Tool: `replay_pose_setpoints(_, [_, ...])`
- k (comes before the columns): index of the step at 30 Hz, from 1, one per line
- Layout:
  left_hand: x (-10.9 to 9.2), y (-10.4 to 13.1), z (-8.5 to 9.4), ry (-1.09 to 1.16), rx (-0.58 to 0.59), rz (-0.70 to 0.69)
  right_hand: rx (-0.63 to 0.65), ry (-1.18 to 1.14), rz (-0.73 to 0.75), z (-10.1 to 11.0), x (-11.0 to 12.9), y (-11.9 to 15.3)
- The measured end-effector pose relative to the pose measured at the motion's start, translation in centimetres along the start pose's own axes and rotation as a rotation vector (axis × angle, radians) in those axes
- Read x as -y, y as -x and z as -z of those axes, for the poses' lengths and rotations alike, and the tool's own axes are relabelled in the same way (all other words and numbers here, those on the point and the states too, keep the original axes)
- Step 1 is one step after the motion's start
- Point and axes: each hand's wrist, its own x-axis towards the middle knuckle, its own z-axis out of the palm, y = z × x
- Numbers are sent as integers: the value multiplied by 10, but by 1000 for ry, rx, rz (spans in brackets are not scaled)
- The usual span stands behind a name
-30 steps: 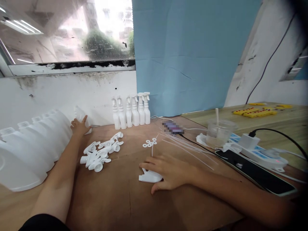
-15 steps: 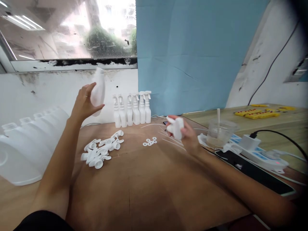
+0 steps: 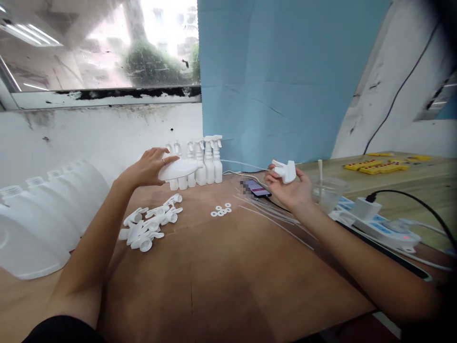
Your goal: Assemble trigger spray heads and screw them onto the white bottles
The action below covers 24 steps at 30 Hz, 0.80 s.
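My left hand (image 3: 152, 166) is closed round a white plastic bottle (image 3: 180, 168), tipped on its side in the air with its neck pointing right. In my right hand (image 3: 291, 188) is a white trigger spray head (image 3: 284, 170). A thin clear tube (image 3: 244, 164) runs from the spray head leftward, towards the bottle's neck. Whether its tip touches the neck I cannot tell. Below my left hand lies a heap of loose white spray heads (image 3: 153, 221). Several small white washers (image 3: 221, 210) lie at the middle of the table.
Several assembled spray bottles (image 3: 209, 162) stand at the wall. Open white bottles (image 3: 39, 224) are lined up at left. Loose tubes (image 3: 264, 209) and a phone (image 3: 257, 187) lie near my right hand. Farther right are a plastic cup (image 3: 330, 193), a power strip (image 3: 389, 231) and yellow pieces (image 3: 383, 167).
My left hand has tipped the bottle from upright onto its side and brought it lower and to the right. My right hand has moved up and right, turning the spray head so its tube points left.
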Motion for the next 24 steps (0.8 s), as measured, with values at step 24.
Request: replay_pose_setpoints(24, [-14, -3, 9, 12, 69, 36, -19, 59, 16, 4, -2, -2])
